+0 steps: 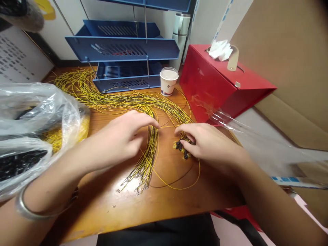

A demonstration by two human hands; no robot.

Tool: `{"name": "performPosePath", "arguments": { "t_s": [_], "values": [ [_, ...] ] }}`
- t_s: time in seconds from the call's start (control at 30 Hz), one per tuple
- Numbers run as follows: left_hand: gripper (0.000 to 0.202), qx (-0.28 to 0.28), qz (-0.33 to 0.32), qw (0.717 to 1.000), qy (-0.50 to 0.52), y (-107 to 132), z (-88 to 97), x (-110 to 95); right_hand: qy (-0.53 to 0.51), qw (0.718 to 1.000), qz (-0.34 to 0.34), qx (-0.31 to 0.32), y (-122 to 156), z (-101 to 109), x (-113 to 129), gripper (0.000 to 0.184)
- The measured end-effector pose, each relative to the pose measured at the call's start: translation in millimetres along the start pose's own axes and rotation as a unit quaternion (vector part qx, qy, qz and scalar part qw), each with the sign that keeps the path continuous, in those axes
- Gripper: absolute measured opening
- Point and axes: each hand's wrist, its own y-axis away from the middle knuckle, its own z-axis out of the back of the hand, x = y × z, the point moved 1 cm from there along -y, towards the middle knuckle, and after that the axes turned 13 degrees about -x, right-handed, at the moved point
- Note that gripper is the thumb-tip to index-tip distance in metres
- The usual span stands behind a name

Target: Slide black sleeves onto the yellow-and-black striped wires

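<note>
My left hand [125, 138] hovers at the bundle of yellow and black wires [151, 147], its index finger and thumb apart and its index fingertip at the wires. That bundle bends toward me and ends in small shiny tips [139, 184]. To the right, my right hand [205, 140] is over a second cluster of wire ends with black and yellowish pieces [186, 154]. Its index finger and thumb are apart, the thumb tip against the black pieces; its other fingers are partly hidden. One thin yellow wire [167, 127] runs between the two hands.
Clear plastic bags [69, 102] with yellow and black contents are at the left. Behind the wires stand a blue tray rack [128, 83], a paper cup [168, 85] and a flask [180, 30]. A red box [210, 85] with tissue and cardboard [287, 68] flank the right.
</note>
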Motion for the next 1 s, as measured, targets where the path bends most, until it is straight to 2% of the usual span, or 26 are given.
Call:
{"name": "performPosePath", "arguments": {
  "t_s": [0.13, 0.23, 0.4, 0.63, 0.8, 0.9, 1.0],
  "values": [
    [0.029, 0.065, -0.029, 0.997, -0.042, -15.0, -27.9, -31.3, -0.019, 0.999, 0.013, 0.035, -0.7, -3.2, -4.0, 0.014],
    [0.026, 0.111, -0.056, 0.991, -0.055, -25.3, -53.7, -38.9, -0.006, 1.0, -0.004, 0.026, 0.5, -1.7, -7.0, 0.015],
    [0.026, 0.071, -0.045, 0.996, -0.028, -40.3, -81.0, -34.8, 0.016, 0.999, -0.036, 0.003, 2.1, 1.1, -13.0, 0.018],
    [0.018, 0.088, 0.003, 0.996, 0.011, -49.1, -90.4, -41.2, 0.013, 0.998, -0.054, 0.011, 6.1, 0.5, -22.5, 0.016],
    [0.021, 0.069, 0.002, 0.998, 0.01, -46.9, -95.9, -42.8, -0.012, 0.999, -0.048, 0.008, 7.7, 0.3, -24.9, 0.011],
    [0.024, 0.065, 0.009, 0.998, 0.004, -45.7, -94.1, -40.4, -0.006, 0.999, -0.051, 0.007, 7.5, 0.7, -25.4, 0.01],
    [0.023, 0.067, 0.008, 0.997, 0.024, -45.5, -84.7, -37.4, 0.015, 0.998, -0.064, 0.002, 7.8, 0.6, -27.2, 0.009]
  ]
}}
